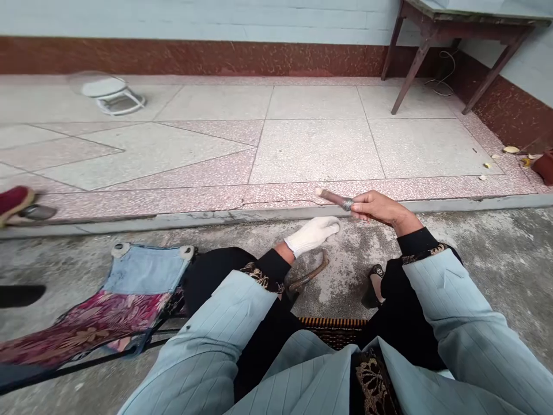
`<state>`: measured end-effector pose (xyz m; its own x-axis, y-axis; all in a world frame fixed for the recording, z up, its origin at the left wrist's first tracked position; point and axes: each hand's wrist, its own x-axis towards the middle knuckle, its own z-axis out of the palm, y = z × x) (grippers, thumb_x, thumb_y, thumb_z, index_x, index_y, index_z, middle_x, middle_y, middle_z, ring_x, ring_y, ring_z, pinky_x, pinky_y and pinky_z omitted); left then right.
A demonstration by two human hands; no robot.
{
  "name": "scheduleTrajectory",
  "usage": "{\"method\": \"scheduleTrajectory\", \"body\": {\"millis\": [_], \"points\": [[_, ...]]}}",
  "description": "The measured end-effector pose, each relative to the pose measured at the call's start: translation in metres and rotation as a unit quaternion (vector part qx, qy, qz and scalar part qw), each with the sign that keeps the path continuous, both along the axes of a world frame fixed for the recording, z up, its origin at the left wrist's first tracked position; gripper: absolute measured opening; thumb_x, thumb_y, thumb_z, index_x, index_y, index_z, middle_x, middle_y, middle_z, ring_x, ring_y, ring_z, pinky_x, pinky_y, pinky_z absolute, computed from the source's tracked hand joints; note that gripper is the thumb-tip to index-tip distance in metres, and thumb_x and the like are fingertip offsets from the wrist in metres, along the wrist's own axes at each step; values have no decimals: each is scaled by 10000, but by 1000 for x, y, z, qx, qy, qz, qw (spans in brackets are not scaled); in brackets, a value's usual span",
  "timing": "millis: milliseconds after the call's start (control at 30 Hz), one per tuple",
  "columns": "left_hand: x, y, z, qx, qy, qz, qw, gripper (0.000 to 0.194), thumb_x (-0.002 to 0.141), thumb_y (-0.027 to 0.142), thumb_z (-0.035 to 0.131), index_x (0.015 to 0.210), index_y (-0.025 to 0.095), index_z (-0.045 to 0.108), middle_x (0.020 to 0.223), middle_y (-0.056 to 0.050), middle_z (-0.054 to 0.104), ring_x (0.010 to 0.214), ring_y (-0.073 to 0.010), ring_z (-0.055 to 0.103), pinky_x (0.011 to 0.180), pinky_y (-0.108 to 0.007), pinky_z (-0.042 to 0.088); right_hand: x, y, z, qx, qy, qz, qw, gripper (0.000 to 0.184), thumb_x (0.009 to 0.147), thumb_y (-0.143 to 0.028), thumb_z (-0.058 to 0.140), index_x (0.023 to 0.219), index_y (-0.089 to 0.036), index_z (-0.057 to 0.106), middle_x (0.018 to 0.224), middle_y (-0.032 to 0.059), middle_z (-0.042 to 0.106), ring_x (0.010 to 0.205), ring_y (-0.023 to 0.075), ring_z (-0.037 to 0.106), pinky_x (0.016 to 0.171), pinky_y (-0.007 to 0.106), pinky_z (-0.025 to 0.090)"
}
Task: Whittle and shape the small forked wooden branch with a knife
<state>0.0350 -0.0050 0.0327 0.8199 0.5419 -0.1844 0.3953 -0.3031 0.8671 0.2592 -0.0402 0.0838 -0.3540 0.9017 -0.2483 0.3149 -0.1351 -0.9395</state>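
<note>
I can read no text, label, brand, number or sign anywhere around me. The pale ornament (378,270) on my dark shoe (370,295) is too small for me to make out any lettering.

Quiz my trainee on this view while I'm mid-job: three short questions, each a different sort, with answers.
1. True or false: the left hand wears a white fabric glove.
2. The right hand holds:
A) a white round-topped stool
B) a brown stick with a grey binding
C) a dark red wooden table
3. Fill in: the folding seat of light blue and floral fabric is on the person's ____ side.

Key: 1 true; 2 B; 3 left.
</note>
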Motion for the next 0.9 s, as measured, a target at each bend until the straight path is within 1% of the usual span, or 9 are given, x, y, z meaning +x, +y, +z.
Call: {"method": "scheduleTrajectory", "body": {"millis": [100, 200, 333, 433, 500, 567, 667, 767, 900], "points": [[1, -12, 4, 29, 33, -53, 998, 274, 903, 334, 393, 841, 160, 596, 669, 9, 556, 583, -105, 474, 571, -219, 345, -2, 5, -10, 8, -84, -111, 990, 330, 807, -466, 546, 686, -161, 578, 558, -11, 516, 482, 95, 436, 493, 242, 329], [-1, -16, 7, 102, 61, -89, 989, 266, 904, 325, 406, 826, 161, 600, 701, -6, 579, 624, -122, 489, 593, -228, 331, 0, 11, -22, 33, -296, -132, 945, 321, 798, -455, 564, 669, -165, 613, 601, 32, 570, 533, 134, 492, 524, 271, 324], [-13, -6, 7, 174, 68, -70, 980, 267, 909, 324, 404, 899, 175, 626, 780, -14, 610, 695, -140, 519, 633, -234, 332, 3, 7, -27, -36, -383, 51, 922, 299, 777, -446, 602, 658, -176, 650, 631, 46, 600, 545, 145, 495, 525, 277, 313], [-20, 1, 8, 178, 49, -47, 982, 246, 898, 318, 431, 923, 177, 631, 803, -8, 619, 730, -140, 528, 665, -233, 343, -1, -4, -19, -137, -229, 279, 922, 307, 771, -456, 623, 665, -170, 659, 604, 15, 591, 519, 116, 477, 538, 261, 351], [-20, 3, 7, 136, 20, -31, 990, 229, 888, 304, 447, 928, 169, 628, 816, -5, 622, 733, -131, 529, 679, -228, 357, -5, -9, -9, -145, -128, 339, 921, 316, 770, -476, 631, 737, -165, 677, 621, -2, 589, 525, 102, 475, 543, 247, 368], [-19, 0, 5, 82, 4, -3, 997, 250, 896, 310, 426, 926, 153, 618, 814, -12, 619, 700, -120, 526, 661, -225, 371, -7, -12, -1, -90, -74, 272, 955, 348, 774, -499, 625, 803, -156, 679, 643, -11, 582, 542, 94, 476, 540, 233, 367], [-13, -8, 2, 36, 3, 12, 999, 300, 916, 350, 377, 916, 149, 599, 747, -6, 592, 619, -108, 500, 594, -220, 366, -6, -8, 0, 3, -57, 67, 996, 407, 809, -534, 561, 812, -141, 665, 624, -11, 554, 525, 86, 447, 522, 228, 344], [-9, -16, 1, 19, 18, -42, 999, 271, 908, 352, 396, 890, 160, 586, 663, 13, 557, 563, -106, 462, 558, -223, 341, -5, -1, -14, 37, -133, -61, 989, 428, 811, -519, 552, 964, -139, 680, 616, 3, 572, 525, 110, 462, 529, 248, 351], [-7, -17, 2, 71, 27, -76, 994, 227, 878, 332, 454, 820, 167, 600, 680, -13, 582, 623, -138, 487, 608, -253, 346, -4, 5, -33, 90, -322, -73, 940, 401, 808, -439, 585, 1111, -193, 677, 767, 64, 671, 692, 187, 570, 599, 277, 381]]}}
